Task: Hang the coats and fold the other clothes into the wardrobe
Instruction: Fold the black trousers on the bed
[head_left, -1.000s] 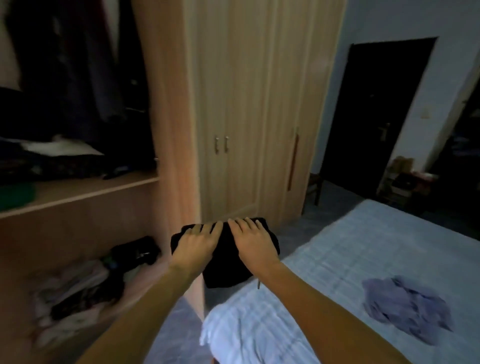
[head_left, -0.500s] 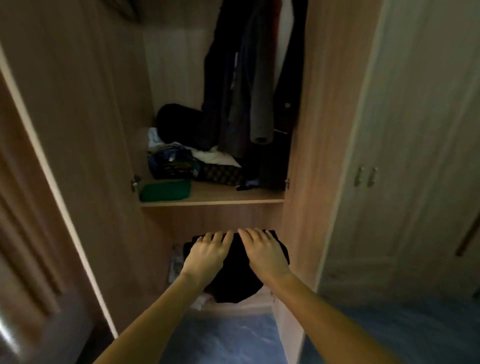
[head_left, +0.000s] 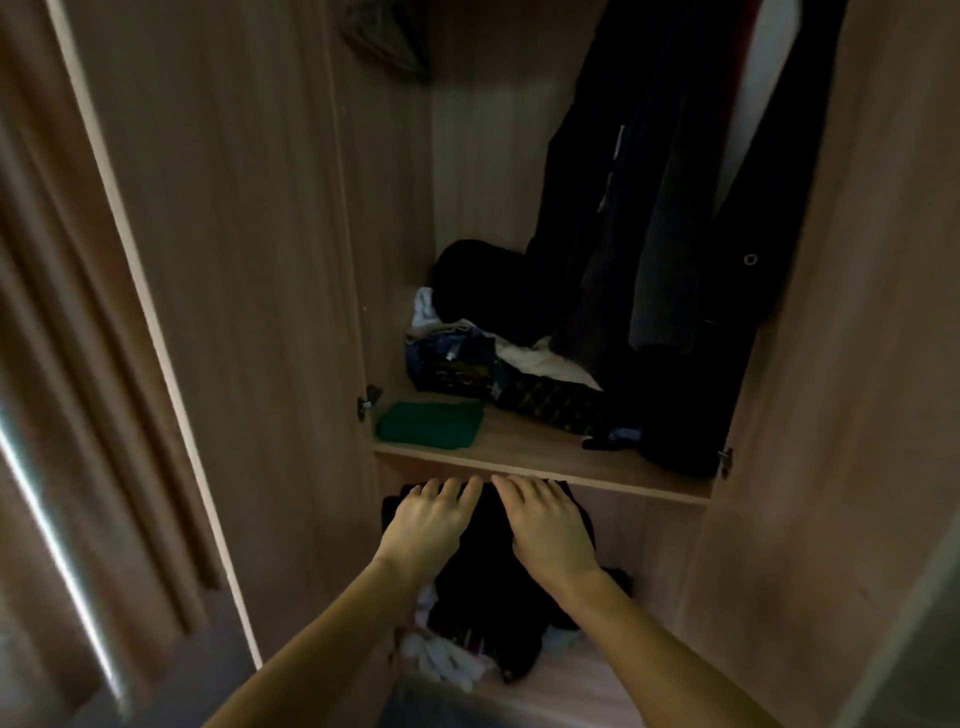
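Note:
I hold a folded black garment (head_left: 488, 582) in front of the open wardrobe, just below the front edge of its wooden shelf (head_left: 545, 470). My left hand (head_left: 428, 525) grips the garment's left top edge and my right hand (head_left: 548, 525) grips the right top edge, fingers over the fold. The garment's lower part hangs down and hides part of the bottom compartment. Dark coats (head_left: 660, 208) hang at the upper right inside the wardrobe.
On the shelf lie a folded green cloth (head_left: 431, 423), a jumble of patterned and white clothes (head_left: 483, 358) and a black bundle (head_left: 478, 275). Light crumpled clothes (head_left: 447, 660) lie in the bottom compartment. The open wardrobe door (head_left: 130, 312) stands at my left.
I turned from the bed to the open wardrobe and came closer. Both hands carried the black garment up to just under the shelf edge.

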